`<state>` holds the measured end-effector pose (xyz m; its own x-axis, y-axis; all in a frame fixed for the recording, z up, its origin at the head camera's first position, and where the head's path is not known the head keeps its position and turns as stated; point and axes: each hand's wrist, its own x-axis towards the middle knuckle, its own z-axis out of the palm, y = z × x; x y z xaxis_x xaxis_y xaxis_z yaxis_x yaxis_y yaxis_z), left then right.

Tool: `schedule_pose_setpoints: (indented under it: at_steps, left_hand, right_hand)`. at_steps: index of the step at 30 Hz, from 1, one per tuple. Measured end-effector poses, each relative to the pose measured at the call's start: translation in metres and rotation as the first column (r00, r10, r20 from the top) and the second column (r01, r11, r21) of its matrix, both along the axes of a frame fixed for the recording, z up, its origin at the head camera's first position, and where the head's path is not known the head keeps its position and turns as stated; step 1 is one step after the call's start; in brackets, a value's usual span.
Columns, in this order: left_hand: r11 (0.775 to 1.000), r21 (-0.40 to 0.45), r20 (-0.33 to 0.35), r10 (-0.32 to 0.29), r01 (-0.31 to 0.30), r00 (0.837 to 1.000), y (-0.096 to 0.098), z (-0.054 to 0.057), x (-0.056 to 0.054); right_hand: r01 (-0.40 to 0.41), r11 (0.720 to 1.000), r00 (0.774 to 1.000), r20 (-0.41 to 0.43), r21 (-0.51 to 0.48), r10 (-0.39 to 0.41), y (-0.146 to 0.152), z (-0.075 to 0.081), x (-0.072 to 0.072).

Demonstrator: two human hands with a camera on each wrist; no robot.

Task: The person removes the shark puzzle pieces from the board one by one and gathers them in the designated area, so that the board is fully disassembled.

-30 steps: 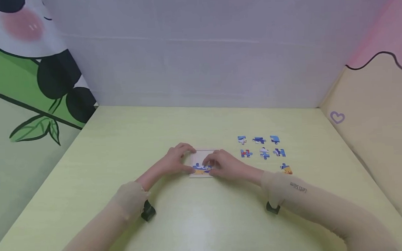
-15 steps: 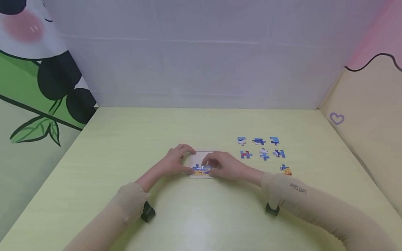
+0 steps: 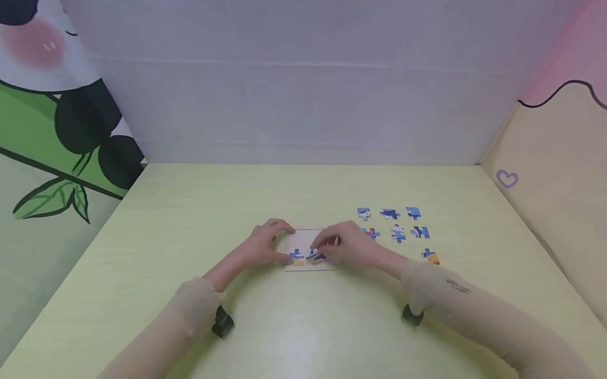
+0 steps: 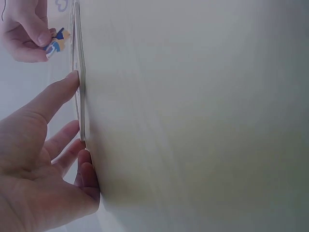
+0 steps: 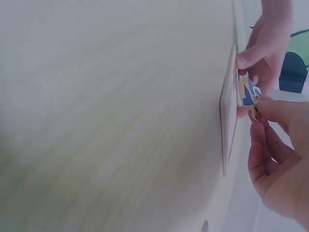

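Observation:
My left hand holds the left side of a pale puzzle board, thumb at the near corner and fingers at the far one. One blue-and-orange puzzle piece lies in the board's near-left corner, beside the thumb. Between thumb and fingertips, my right hand pinches jigsaw puzzle pieces in blue, white and orange. From the right wrist view, these pieces look tilted and raised from the board; how many are joined is hard to tell. The right hand covers part of the board's right side.
Several loose puzzle pieces lie right of the board in two rows, among them a blue one and a white-and-blue one. An orange-and-blue piece lies nearer, by the right sleeve. Walls stand behind and at both sides of the table.
The right hand has shifted a little right and its fingers show more plainly. Pieces in its grip have tilted and parted from the left piece. The left hand has stayed put.

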<state>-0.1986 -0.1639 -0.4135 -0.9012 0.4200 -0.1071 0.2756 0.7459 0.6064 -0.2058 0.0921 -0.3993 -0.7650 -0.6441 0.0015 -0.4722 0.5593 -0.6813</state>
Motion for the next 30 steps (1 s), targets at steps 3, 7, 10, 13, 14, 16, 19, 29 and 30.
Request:
schedule_pose_setpoints:
  at_steps: [3,7,10,13,14,16,19,29,30]
  left_hand:
    - [1.0,-0.002,0.001,0.003,-0.003,1.0,0.0,0.001,0.001]
    - [1.0,-0.002,-0.012,-0.008,0.008,1.0,0.0,0.002,0.002]
    - [1.0,-0.001,-0.017,-0.012,0.012,1.0,-0.001,0.001,0.001]
    - [1.0,0.002,-0.016,-0.014,0.014,1.0,-0.001,0.0,0.001]
    - [1.0,0.007,-0.007,-0.01,0.011,1.0,-0.001,0.0,0.001]
    - [1.0,0.009,-0.009,-0.014,0.014,1.0,-0.001,0.0,0.001]
    - [1.0,0.014,-0.004,-0.013,0.013,1.0,-0.001,0.0,0.001]
    - [1.0,0.023,-0.008,-0.013,0.013,1.0,-0.001,-0.002,0.0]
    - [1.0,0.025,-0.008,-0.013,0.013,1.0,-0.001,-0.002,0.0]
  right_hand:
    - [0.024,1.0,1.0,-0.003,-0.007,-0.024,0.007,0.001,-0.002]
    - [0.077,0.997,0.997,0.024,-0.021,-0.076,0.02,0.0,-0.002]
    - [0.108,0.994,0.994,0.03,-0.03,-0.108,0.031,-0.002,-0.002]
    - [0.126,0.991,0.992,0.033,-0.042,-0.125,0.043,-0.004,-0.001]
    - [0.13,0.99,0.991,0.038,-0.046,-0.128,0.047,-0.004,0.0]
    - [0.126,0.991,0.991,0.041,-0.05,-0.124,0.056,-0.004,0.001]
    - [0.116,0.993,0.993,0.035,-0.033,-0.115,0.069,-0.005,0.003]
    - [0.086,0.994,0.996,0.007,0.062,-0.087,0.107,-0.007,0.008]
    - [0.087,0.994,0.996,0.003,0.071,-0.087,0.11,-0.006,0.008]
